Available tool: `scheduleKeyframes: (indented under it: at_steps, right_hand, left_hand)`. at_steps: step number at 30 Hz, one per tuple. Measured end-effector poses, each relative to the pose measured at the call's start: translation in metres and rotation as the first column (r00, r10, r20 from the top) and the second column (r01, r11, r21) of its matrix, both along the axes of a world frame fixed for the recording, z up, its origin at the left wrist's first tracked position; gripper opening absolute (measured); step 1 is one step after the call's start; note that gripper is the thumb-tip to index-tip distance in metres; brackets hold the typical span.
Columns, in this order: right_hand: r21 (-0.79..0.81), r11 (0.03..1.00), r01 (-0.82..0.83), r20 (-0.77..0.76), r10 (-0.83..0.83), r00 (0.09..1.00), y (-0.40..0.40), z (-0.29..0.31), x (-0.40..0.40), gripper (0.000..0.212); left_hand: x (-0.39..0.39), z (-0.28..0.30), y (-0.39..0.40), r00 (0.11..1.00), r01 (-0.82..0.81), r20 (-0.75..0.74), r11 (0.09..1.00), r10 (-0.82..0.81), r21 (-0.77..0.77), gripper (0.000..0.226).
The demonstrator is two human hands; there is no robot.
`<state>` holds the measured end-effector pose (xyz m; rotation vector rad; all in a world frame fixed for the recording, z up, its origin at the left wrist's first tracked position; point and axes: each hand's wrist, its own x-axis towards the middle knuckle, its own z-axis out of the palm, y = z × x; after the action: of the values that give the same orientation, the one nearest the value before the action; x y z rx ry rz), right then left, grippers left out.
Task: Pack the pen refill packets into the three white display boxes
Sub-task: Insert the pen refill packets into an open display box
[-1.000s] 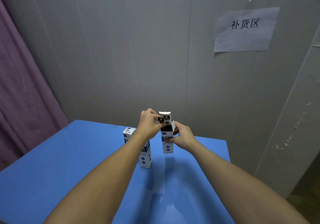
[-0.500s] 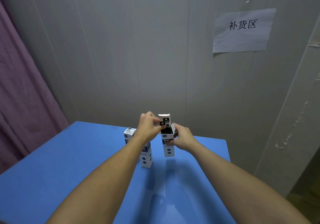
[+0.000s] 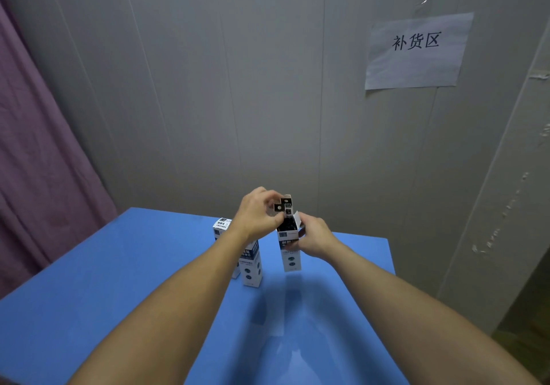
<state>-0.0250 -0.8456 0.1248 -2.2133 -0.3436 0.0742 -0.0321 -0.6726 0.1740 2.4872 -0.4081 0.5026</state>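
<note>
I'm seeing both hands working over a blue table (image 3: 89, 310), up near the far edge. Right hand (image 3: 312, 236) is gripping the open box (image 3: 290, 249) around its upper part, fingers curled round it, holding it upright; I can't tell if its base is touching the table or sitting just above it. The box's top flaps are standing open, with dark contents showing inside the mouth. Left hand (image 3: 258, 216) is pinching a small black-and-white packet (image 3: 283, 206) between thumb and fingertips, right at the box's mouth; the packet is poking up above the opening, and I can't tell how far in it is sitting. Two more boxes are standing upright on the table just left of the held one: the near box (image 3: 251, 268) is partly hidden by the left forearm, the far box (image 3: 222, 230) is just behind it and to the left, top closed, and whether they are touching each other I can't tell. Behind the table I'm looking at a grey panel wall (image 3: 238, 87) with a paper sign (image 3: 416, 51) taped up at right, three printed characters on it. A purple curtain (image 3: 38, 161) is hanging along the left side.
</note>
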Motion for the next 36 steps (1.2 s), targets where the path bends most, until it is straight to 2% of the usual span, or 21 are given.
scheduleKeyframes:
  at_steps: [2, 4, 7, 11, 13, 16, 19, 25, 28, 31, 36]
  right_hand:
    - [0.0, 1.0, -0.003, -0.009, 0.003, 1.0, 0.0, 0.0, -0.001, 0.036]
    - [-0.008, 1.0, -0.003, -0.015, 0.003, 1.0, -0.001, -0.001, -0.002, 0.036]
    - [-0.016, 1.0, -0.006, -0.016, 0.006, 1.0, -0.003, -0.001, -0.002, 0.035]
    - [-0.023, 0.999, -0.025, -0.009, 0.025, 1.0, -0.004, -0.002, -0.004, 0.035]
    - [-0.004, 1.0, -0.02, -0.012, 0.02, 1.0, -0.005, -0.003, -0.004, 0.034]
    - [0.0, 1.0, -0.016, -0.021, 0.016, 1.0, -0.006, -0.003, -0.002, 0.035]
    - [-0.008, 1.0, -0.011, -0.013, 0.011, 1.0, -0.005, -0.003, 0.001, 0.035]
    - [-0.051, 0.998, -0.023, -0.027, 0.021, 0.999, 0.002, -0.009, 0.004, 0.038]
    - [-0.034, 0.999, -0.015, -0.014, 0.015, 1.0, 0.002, -0.01, 0.005, 0.033]
    - [-0.018, 1.0, -0.006, -0.001, 0.006, 1.0, 0.001, -0.006, 0.006, 0.033]
    - [-0.023, 1.0, 0.001, -0.004, -0.001, 1.0, -0.003, -0.008, 0.01, 0.037]
  left_hand:
    - [0.002, 0.0, 0.001, 0.999, 0.036, 0.036, 0.999, -0.036, 0.021, 0.026]
    - [0.005, 0.001, 0.0, 0.998, 0.034, 0.04, 0.995, -0.038, 0.095, 0.016]
    - [0.01, -0.001, -0.002, 1.0, 0.011, -0.031, 0.983, -0.006, 0.181, 0.006]
    - [0.01, -0.001, -0.004, 0.991, 0.054, -0.13, 0.944, -0.012, 0.326, 0.01]
    - [0.009, 0.0, -0.004, 0.993, 0.066, -0.114, 0.952, -0.033, 0.299, 0.006]
    - [0.009, 0.002, -0.003, 0.997, 0.062, -0.049, 0.978, -0.053, 0.199, 0.015]
    - [0.012, 0.002, -0.001, 0.997, 0.074, -0.023, 0.967, -0.07, 0.245, 0.008]
    - [0.013, 0.0, 0.0, 0.988, 0.127, -0.132, 0.913, -0.082, 0.388, 0.014]
    - [0.011, 0.001, -0.001, 0.99, 0.113, -0.117, 0.933, -0.077, 0.343, 0.013]
    - [0.012, 0.003, -0.001, 0.998, 0.069, -0.025, 0.966, -0.064, 0.251, 0.009]
    - [0.018, -0.003, 0.0, 0.994, 0.108, -0.05, 0.933, -0.097, 0.343, 0.016]
